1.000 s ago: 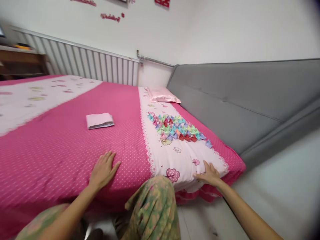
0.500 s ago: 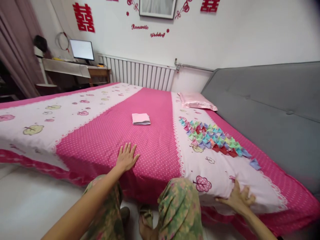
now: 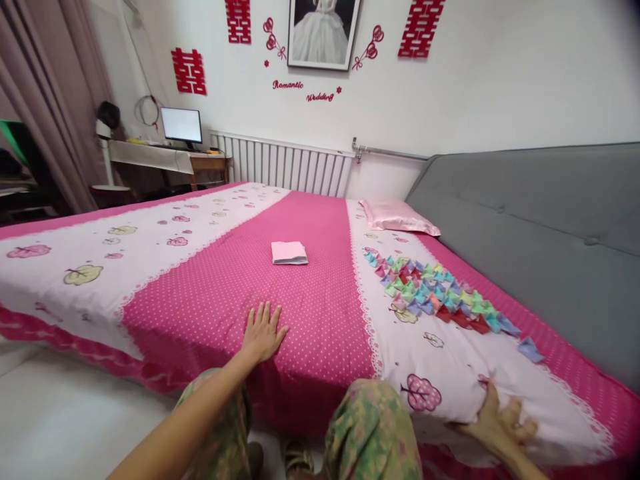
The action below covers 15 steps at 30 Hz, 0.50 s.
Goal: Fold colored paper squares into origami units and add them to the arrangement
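Note:
My left hand (image 3: 263, 333) lies flat on the pink dotted part of the bedspread (image 3: 320, 300), fingers spread, holding nothing. At the bed's front right edge, my right hand (image 3: 500, 421) rests on the white strip with its thumb and fingers apart, also without anything in it. Beyond my left hand sits a stack of pink square paper (image 3: 290, 253). Rows of small folded paper pieces (image 3: 425, 287) in many colours cover the white strip on the right. One blue folded paper piece (image 3: 531, 349) lies apart from them, nearest my right hand.
A pink pillow (image 3: 397, 217) lies at the far right, against the grey headboard (image 3: 540, 227). Behind the bed stand a radiator (image 3: 285, 163) and a desk (image 3: 155, 157) with a monitor (image 3: 181, 125). My knees (image 3: 373, 427) are against the bed's near side.
The view has tilted up, showing more of the framed picture and wall decorations. Both hands stay where they were on the bedspread, and the paper pieces have not moved.

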### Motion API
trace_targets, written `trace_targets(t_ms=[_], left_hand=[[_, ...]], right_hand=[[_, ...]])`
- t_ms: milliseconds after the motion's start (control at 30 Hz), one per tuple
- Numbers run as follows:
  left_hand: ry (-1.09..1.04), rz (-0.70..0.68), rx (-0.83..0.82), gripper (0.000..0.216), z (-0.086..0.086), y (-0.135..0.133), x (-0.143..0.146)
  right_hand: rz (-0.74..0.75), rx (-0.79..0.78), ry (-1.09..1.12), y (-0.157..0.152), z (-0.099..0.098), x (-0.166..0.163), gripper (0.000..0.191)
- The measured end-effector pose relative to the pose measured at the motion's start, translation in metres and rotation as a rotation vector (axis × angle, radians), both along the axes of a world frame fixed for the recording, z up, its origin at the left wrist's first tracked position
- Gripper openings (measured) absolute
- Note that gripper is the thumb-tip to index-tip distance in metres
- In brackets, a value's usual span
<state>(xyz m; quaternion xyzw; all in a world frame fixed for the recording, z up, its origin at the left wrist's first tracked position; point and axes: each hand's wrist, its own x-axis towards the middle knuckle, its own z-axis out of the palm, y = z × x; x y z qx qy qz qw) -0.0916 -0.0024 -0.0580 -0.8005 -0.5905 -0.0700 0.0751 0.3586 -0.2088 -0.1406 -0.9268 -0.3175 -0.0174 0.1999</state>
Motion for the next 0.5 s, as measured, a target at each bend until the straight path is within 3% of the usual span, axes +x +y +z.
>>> trace_targets(t_ms=[500], left_hand=[[-0.012, -0.011, 0.014, 0.064, -0.004, 0.007, -0.001]], right_hand=[[-0.056, -0.010, 0.050, 0.011, 0.011, -0.009, 0.123]])
